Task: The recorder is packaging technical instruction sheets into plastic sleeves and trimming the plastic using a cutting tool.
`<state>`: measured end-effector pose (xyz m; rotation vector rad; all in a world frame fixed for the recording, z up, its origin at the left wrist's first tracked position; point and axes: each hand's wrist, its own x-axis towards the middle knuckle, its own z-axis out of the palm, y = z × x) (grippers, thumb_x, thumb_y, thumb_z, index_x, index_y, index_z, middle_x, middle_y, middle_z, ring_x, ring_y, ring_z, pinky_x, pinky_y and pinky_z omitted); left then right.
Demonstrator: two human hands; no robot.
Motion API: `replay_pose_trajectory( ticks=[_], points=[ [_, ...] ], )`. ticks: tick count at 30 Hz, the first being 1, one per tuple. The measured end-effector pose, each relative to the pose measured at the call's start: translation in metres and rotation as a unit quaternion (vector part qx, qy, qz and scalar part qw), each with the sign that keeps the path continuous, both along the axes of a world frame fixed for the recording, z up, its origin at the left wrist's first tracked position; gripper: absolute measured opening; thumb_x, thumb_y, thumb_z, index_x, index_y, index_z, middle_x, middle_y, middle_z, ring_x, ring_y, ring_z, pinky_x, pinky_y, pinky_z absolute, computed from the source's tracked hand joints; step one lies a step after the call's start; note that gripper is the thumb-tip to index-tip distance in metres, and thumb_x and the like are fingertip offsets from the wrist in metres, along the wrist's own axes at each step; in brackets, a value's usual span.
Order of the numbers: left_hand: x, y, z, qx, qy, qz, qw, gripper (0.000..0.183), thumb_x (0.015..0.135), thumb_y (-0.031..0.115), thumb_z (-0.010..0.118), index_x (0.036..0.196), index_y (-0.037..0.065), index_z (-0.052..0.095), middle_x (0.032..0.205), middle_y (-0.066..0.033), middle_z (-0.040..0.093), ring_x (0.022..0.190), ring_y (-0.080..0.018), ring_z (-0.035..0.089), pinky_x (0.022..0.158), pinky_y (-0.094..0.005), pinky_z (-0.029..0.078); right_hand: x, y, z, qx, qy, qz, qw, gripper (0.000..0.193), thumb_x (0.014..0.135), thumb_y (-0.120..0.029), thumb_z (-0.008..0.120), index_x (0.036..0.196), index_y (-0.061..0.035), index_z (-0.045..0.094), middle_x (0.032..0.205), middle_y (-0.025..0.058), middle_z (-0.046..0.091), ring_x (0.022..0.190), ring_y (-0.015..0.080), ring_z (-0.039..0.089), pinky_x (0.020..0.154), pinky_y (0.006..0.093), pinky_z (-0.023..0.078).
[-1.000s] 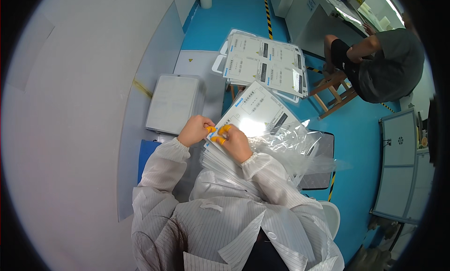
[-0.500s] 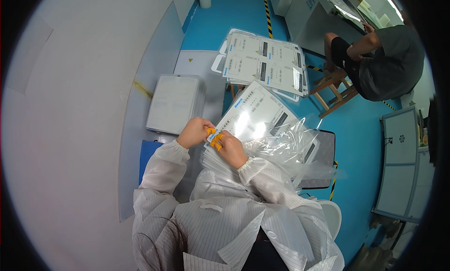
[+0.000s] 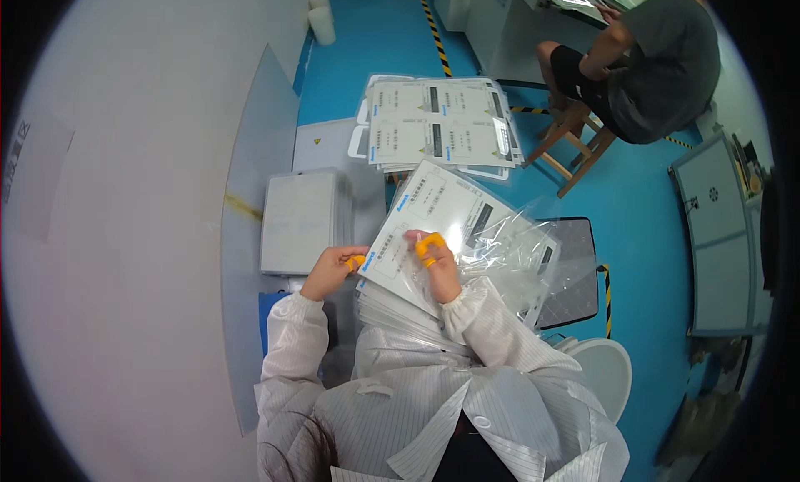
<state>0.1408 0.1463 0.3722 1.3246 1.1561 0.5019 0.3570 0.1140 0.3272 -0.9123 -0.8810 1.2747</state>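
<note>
printed sheet [image 3: 447, 215], blue floor [image 3: 640, 219] beyond

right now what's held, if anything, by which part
The left hand pinches the printed white sheet at its left corner; whether the right hand grips anything is unclear.

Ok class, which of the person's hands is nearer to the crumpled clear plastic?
Right. The right hand is close by the left side of the clear plastic; the left hand is farther left, at the printed sheet's left corner.

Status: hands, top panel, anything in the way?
Left hand at left corner of printed panel; right hand over it. Panel atop stack. Clear film across its right side.
</note>
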Motion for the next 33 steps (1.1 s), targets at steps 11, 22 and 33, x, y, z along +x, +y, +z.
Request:
replay_pose_trajectory(
  ticks=[11,22,33],
  points=[
    [0.037,0.037,0.022,-0.079,-0.059,-0.078,0.992,0.037,0.088,0.005,0.05,0.124,0.003,0.048,0.101,-0.0038,0.059,0.085,-0.0088,0.052,0.075,-0.0202,0.043,0.052,-0.001,0.0,-0.101,0.216,-0.061,0.969,0.01,0.093,-0.01,0.035,0.097,-0.0077,0.044,0.069,0.0078,0.05,0.057,0.0196,0.052,0.074,0.0397,0.049],
    [0.051,0.099,-0.026,0.119,0.006,0.028,0.992,0.033,0.084,0.0,0.05,0.117,-0.001,0.053,0.102,-0.0097,0.062,0.087,-0.0115,0.058,0.077,-0.0224,0.045,0.241,-0.036,0.017,0.072,0.218,-0.34,0.912,0.016,0.087,-0.022,0.05,0.077,-0.0093,0.048,0.063,0.0008,0.045,0.052,0.0106,0.039,0.053,0.026,0.036],
    [0.055,0.239,-0.075,0.057,-0.179,0.269,0.945,0.033,0.083,-0.002,0.05,0.116,0.0,0.054,0.1,-0.0116,0.062,0.085,-0.0155,0.06,0.071,-0.0255,0.047,0.436,-0.286,-0.02,0.135,0.223,-0.627,0.734,0.024,0.088,-0.018,0.051,0.068,-0.0085,0.042,0.06,0.0006,0.038,0.055,0.0115,0.034,0.055,0.0245,0.033]
  ],
)
